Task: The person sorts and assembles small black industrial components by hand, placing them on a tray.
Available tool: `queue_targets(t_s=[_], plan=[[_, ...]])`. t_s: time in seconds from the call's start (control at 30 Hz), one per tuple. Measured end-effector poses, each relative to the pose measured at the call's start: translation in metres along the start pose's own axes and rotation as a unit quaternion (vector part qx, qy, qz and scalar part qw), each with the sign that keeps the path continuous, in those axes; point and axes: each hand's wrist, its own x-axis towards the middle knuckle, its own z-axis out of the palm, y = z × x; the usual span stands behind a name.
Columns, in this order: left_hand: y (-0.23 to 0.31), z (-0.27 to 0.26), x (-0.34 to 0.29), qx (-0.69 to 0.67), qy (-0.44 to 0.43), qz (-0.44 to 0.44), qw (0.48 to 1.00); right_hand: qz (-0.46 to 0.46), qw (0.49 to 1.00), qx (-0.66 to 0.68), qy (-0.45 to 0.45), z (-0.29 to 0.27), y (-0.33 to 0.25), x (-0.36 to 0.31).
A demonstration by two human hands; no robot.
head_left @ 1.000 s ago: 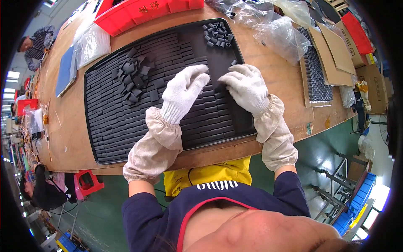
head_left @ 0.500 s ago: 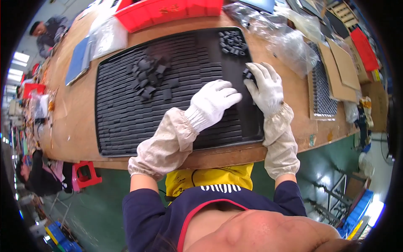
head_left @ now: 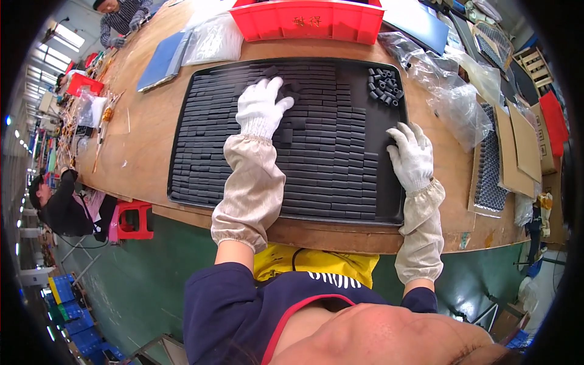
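A black tray (head_left: 384, 201) lies in front of me, lined with closely packed rows of short black tubes (head_left: 322, 158). My left hand (head_left: 260, 109), in a white glove, reaches over a loose pile of the tubes (head_left: 291, 93), its thumb and fingers apart. It covers much of that pile. At the tray's right rim is my gloved right hand (head_left: 413, 158); its fingers are bent but apart, and no tube shows in them. A small cluster of tubes (head_left: 384, 87), some showing hollow ends, sits in the tray's far right corner.
A red bin (head_left: 304, 23) stands behind the tray. Clear plastic bags (head_left: 447, 91) and cardboard sheets (head_left: 514, 146) lie to the right. A blue folder-like sheet (head_left: 161, 64) is at the left. Co-workers sit along the table's left side.
My left hand has gone left and forward onto the loose pile. My right hand had black tubes at its fingertips; none show there now. The view has shifted.
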Motion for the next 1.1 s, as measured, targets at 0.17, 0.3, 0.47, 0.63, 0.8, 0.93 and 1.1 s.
queue_targets(t_s=[0.17, 0.3, 0.47, 0.63, 0.8, 0.93, 1.1], plan=[[-0.006, 0.005, 0.001, -0.074, 0.0, -0.06, 0.995, -0.01, 1.0, 0.009, -0.001, -0.001, 0.0, 0.004], [-0.001, 0.011, 0.005, -0.282, 0.17, -0.006, 0.944, -0.022, 1.0, 0.02, 0.008, 0.001, 0.005, 0.002], [0.049, -0.018, -0.007, -0.843, -0.13, -0.177, 0.492, 0.002, 1.0, 0.009, 0.009, -0.002, -0.003, 0.004], [0.078, -0.008, -0.022, -0.905, -0.315, -0.152, 0.244, -0.047, 0.999, -0.007, 0.0, 0.0, -0.001, 0.006], [0.101, -0.008, -0.035, -0.882, -0.328, -0.24, 0.239, -0.035, 0.999, 0.026, 0.016, 0.001, -0.002, 0.012], [0.109, -0.005, -0.044, -0.861, -0.343, -0.251, 0.279, -0.042, 0.999, 0.017, 0.011, 0.002, 0.001, 0.013], [0.106, 0.003, -0.049, -0.866, -0.353, -0.223, 0.274, -0.076, 0.987, 0.079, 0.116, -0.016, -0.018, 0.022]])
